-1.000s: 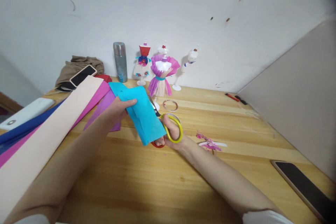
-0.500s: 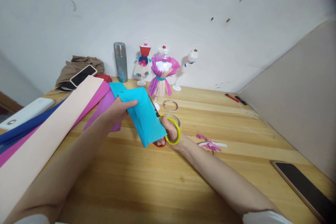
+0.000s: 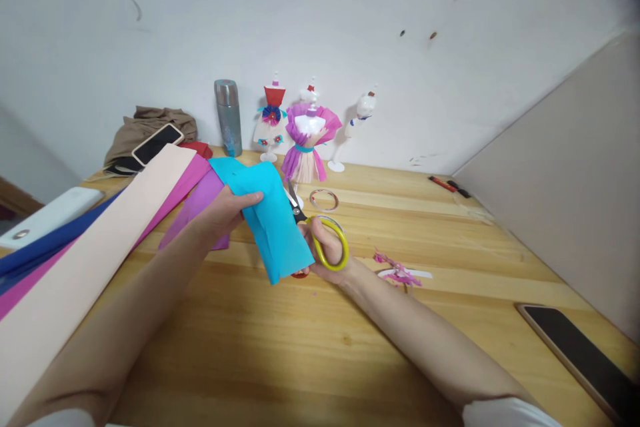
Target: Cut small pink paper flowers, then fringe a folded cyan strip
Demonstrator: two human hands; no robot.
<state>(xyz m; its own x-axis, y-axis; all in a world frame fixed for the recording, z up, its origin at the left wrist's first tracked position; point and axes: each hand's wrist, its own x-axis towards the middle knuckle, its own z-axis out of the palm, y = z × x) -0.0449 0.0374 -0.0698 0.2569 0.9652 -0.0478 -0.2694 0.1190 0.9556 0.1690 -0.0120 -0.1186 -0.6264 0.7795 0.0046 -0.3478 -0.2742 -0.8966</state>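
My left hand is pinching the blue paper taut above the surface's middle, steadying it for the blades. My right hand, fingers threaded through the handles, is gripping the scissors against the paper's right edge.

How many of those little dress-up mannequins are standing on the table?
3, all by the wall: a red-topped mannequin beside the steel flask, a pink-and-purple skirted mannequin in front, and a bare white mannequin to their right. None seems hidden.

My wooden surface: paper strips left, flask and dolls at back, phone right, scraps, ring.
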